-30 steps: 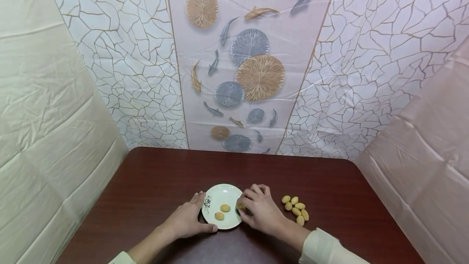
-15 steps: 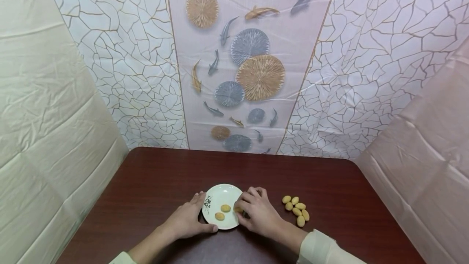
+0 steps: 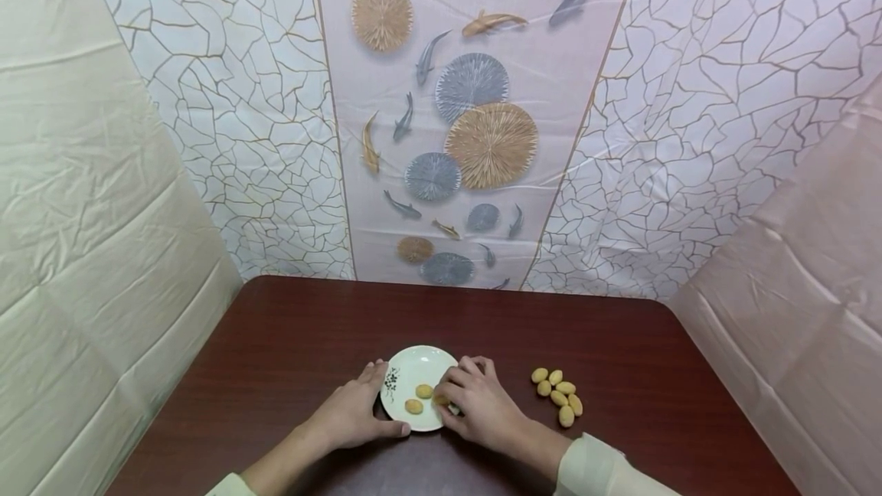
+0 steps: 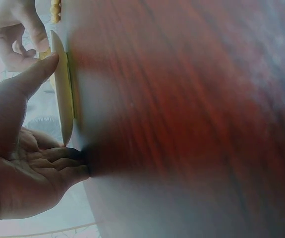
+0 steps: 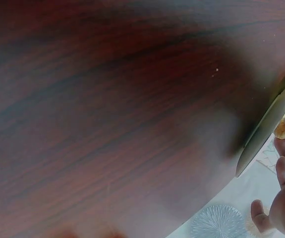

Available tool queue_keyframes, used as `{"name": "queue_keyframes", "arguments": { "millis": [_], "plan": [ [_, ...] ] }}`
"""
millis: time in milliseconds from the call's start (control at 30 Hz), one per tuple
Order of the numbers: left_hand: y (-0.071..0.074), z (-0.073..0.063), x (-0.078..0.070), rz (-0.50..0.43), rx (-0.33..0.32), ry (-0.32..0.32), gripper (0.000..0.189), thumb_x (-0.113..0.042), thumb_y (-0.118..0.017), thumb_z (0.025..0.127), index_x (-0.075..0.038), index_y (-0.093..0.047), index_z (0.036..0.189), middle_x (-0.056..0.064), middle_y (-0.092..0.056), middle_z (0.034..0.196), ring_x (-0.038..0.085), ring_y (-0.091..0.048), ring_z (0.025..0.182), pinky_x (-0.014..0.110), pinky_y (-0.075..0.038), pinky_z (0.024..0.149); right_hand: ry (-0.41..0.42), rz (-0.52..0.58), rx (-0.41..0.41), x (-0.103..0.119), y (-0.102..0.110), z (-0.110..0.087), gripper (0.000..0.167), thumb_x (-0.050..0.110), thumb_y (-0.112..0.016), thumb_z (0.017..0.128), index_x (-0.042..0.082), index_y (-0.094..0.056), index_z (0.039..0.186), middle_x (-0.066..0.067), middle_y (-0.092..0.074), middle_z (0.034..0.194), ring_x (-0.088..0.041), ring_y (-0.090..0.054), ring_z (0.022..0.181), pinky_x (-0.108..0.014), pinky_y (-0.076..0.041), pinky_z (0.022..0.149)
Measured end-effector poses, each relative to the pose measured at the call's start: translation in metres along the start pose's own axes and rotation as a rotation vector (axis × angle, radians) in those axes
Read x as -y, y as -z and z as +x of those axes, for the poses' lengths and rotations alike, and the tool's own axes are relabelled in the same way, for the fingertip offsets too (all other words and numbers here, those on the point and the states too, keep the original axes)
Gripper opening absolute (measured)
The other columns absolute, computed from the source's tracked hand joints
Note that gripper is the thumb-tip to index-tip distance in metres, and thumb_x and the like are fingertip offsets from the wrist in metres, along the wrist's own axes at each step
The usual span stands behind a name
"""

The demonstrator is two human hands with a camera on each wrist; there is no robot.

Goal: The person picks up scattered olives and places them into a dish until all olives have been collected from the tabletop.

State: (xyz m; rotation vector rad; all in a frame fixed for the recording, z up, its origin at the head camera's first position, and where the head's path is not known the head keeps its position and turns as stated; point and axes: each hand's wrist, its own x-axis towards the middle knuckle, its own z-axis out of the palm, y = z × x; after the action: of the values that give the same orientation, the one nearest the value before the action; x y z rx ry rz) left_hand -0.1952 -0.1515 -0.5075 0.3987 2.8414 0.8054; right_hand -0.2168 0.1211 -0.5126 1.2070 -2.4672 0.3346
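Note:
A small white plate (image 3: 420,362) with a dark floral print sits on the table, with two small oval yellow-brown nut-like pieces (image 3: 413,406) on it. My left hand (image 3: 350,410) spreads along the plate's left side. Its straight thumb touches the near rim, and its fingers lie along the left rim. My right hand (image 3: 475,400) is over the plate's right edge, pinching a third oval piece (image 5: 282,130) between thumb and fingers. In the head view this piece is partly covered by the fingers. The left wrist view shows the plate (image 4: 63,94) edge-on between both hands.
Several more oval yellow-brown pieces (image 3: 559,397) lie in a loose cluster on the dark red wooden table (image 3: 310,327), right of my right hand. A patterned cloth (image 3: 276,197) hangs behind the table, with pale cloth walls (image 3: 779,274) on both sides.
My right hand has moved slightly left, bringing the pinched piece further over the plate, nearer the two pieces there. My left hand and the plate stay in place.

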Motion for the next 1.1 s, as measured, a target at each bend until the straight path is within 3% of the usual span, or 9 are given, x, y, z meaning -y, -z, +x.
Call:
{"name": "queue_keyframes", "arguments": {
  "millis": [1100],
  "plan": [
    [0.0012, -0.0011, 0.0000, -0.013, 0.003, -0.005, 0.128, -0.067, -0.091, 0.081, 0.006, -0.035, 0.169, 0.033, -0.039, 0.173, 0.050, -0.041, 0.162, 0.073, -0.042, 0.123, 0.037, -0.005, -0.025, 0.0045, -0.0069, 0.0022, 0.012, 0.025, -0.089, 0.094, 0.026, -0.080, 0.102, 0.013, -0.072, 0.104, -0.009, -0.056, 0.098, -0.052, -0.049, 0.097]
  ]
}}
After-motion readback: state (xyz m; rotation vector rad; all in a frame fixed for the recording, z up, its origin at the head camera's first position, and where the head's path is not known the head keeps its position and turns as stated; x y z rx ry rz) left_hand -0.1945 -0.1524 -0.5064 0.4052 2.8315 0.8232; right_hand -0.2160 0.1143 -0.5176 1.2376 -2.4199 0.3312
